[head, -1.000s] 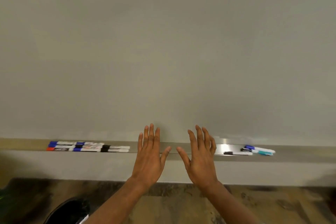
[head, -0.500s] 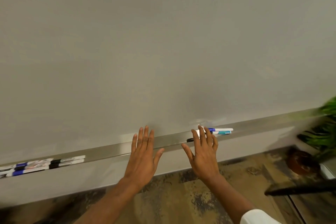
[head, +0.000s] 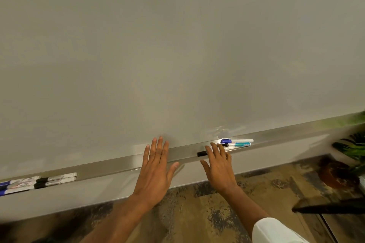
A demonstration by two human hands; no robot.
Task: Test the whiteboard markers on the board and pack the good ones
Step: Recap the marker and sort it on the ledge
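Tray [head: 183, 155] holds markers [head: 55, 180] flanking the splayed, empty left hand [head: 156, 173] and right hand [head: 219, 169].

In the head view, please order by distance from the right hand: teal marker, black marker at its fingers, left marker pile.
1. Black marker: partly hidden by the right hand.
2. Teal marker: just right of the fingers.
3. Marker pile: far left on the ledge.

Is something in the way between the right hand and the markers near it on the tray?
Nothing visible. The right hand is open, its fingers overlapping the black marker on the tray.
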